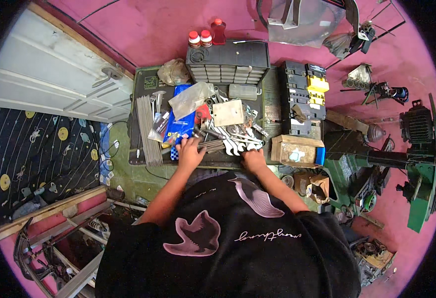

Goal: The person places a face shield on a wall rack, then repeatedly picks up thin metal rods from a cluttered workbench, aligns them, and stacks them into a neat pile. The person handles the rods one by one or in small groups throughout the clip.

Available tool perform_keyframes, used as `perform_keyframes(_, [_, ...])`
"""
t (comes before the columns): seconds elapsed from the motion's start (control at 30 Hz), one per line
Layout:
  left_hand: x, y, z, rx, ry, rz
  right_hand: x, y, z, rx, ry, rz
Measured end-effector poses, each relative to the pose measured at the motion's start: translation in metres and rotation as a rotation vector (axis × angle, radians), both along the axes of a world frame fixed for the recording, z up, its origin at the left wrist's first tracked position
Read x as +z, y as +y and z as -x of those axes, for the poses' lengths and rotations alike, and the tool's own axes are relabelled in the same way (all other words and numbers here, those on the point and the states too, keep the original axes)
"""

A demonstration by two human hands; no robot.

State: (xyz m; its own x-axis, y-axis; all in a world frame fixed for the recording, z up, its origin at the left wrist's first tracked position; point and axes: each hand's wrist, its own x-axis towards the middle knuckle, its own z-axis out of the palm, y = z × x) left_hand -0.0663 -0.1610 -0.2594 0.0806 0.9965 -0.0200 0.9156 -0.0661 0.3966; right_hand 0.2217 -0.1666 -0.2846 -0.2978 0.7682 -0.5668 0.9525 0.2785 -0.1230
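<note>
Wrenches [235,144]: a row fanned out at the near edge of our green mat [143,79]. Our left hand [190,153] lies flat, fingers spread, on the handles; our right hand [253,159] rests at the row's right end, grip unclear. Metal rods [148,130] lie toward the left edge; a drawer cabinet [228,62] stands at the far edge.

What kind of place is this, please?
Probably a small home repair workshop on a floor. Many wrenches lie on a mat, a black drawer box for small parts stands behind, and engine parts sit to the right.
</note>
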Motion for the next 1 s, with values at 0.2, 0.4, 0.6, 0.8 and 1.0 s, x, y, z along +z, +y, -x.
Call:
perform_keyframes(0.2, [-0.002,-0.017,0.012,-0.161,0.040,-0.074,0.017,0.016,0.020,0.024,-0.173,-0.085])
perform_keyframes(0.4, [-0.002,-0.010,0.019,-0.287,0.038,-0.161,0.039,0.049,0.068,0.239,0.245,-0.366])
perform_keyframes(0.6, [-0.013,-0.009,0.020,-0.367,0.058,-0.191,0.018,0.035,0.090,0.369,0.183,-0.440])
perform_keyframes(0.8, [-0.021,-0.009,0.021,-0.398,0.069,-0.222,0.011,0.026,0.085,0.372,0.249,-0.603])
perform_keyframes(1.0, [-0.010,-0.010,0.017,-0.419,0.049,-0.212,0.009,0.021,0.087,0.378,0.213,-0.532])
